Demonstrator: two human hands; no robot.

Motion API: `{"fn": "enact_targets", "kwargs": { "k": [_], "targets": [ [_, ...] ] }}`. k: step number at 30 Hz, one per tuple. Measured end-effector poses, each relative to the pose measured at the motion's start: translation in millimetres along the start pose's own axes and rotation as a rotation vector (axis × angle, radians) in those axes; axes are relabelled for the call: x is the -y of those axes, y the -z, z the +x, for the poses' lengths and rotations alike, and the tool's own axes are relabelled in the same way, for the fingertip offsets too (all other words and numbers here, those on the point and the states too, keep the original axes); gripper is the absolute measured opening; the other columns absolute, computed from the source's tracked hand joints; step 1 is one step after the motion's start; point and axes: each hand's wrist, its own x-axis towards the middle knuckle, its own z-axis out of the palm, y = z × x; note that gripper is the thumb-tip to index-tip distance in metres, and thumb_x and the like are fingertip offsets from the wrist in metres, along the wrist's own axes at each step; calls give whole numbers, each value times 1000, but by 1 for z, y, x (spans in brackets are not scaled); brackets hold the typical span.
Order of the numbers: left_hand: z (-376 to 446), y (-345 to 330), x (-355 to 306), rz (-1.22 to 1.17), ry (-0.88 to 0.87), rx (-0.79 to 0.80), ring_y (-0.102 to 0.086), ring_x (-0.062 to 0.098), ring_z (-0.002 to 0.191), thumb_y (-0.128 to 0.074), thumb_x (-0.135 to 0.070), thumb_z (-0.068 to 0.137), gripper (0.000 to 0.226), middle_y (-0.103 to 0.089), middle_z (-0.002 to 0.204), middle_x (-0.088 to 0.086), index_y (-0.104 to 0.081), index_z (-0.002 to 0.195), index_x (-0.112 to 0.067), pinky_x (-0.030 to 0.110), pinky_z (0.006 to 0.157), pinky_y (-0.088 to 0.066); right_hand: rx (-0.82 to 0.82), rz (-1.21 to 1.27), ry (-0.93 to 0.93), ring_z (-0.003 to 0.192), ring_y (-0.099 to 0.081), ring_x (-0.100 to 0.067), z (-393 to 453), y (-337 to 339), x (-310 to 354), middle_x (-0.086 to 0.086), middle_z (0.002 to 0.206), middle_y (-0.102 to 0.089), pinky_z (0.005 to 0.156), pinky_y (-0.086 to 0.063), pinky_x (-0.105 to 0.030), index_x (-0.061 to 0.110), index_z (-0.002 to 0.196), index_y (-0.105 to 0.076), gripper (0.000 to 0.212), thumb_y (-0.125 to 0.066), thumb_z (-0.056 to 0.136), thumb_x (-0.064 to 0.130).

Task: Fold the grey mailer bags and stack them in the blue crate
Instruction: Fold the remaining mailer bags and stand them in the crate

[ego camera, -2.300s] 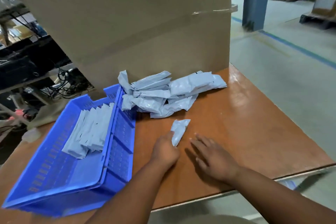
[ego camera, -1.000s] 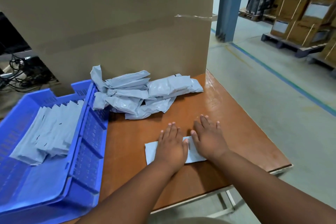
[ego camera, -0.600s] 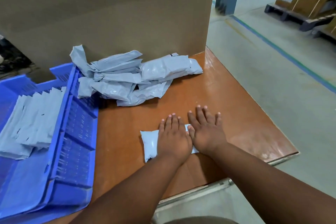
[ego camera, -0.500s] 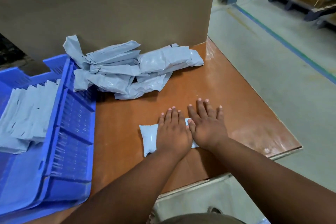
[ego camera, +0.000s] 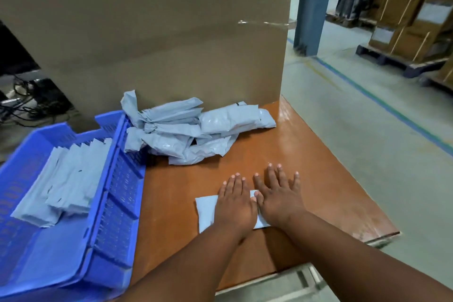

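Left hand and right hand press a mailer bag flat on the table.

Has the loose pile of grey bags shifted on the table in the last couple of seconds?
No. The pile still lies against the cardboard box, beside the crate's corner.

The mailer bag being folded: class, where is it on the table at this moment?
In the head view the mailer bag lies flat near the table's front edge, pressed under the left hand and right hand, right of the blue crate.
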Motion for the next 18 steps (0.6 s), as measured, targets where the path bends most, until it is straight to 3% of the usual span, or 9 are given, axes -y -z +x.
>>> {"fn": "enact_targets", "kwargs": {
  "k": [2,5,8,12,18],
  "targets": [
    [-3,4,7,12,23,-75,-11,26,164,-1,-47,97,85,-18,176,14,-26,167,-6,41,129,6,-99,2,45,162,19,-35,-3,7,8,-11,177,14,121,17,-69,32,170,-6,68,-12,106,56],
    [-12,8,27,66,41,-30,-1,27,165,10,-46,90,91,-8,177,14,-15,169,-6,43,131,6,-203,-44,229,164,8,-33,-4,7,30,-11,178,-2,125,10,-68,21,168,-23,67,-20,108,49],
    [-21,4,43,89,47,3,3,28,164,13,-44,88,91,-3,178,13,-8,169,-8,45,132,5,-191,-31,339,164,-3,-31,4,-4,53,-10,177,-16,128,3,-61,16,165,-35,65,-18,109,42],
    [-25,-10,54,38,71,-30,-10,28,164,-4,-45,102,79,-18,176,15,-25,167,-7,45,133,-4,-71,76,244,165,-4,-23,8,-19,54,-2,178,-15,130,4,-58,20,167,-29,66,-15,108,46],
    [-25,-26,62,-16,33,-74,-18,26,163,-21,-43,106,69,-26,173,13,-33,165,-8,49,133,-13,-95,89,185,164,-8,-24,9,-25,52,-1,177,-16,129,-5,-60,32,166,-29,64,-18,106,50]
  ]
}}
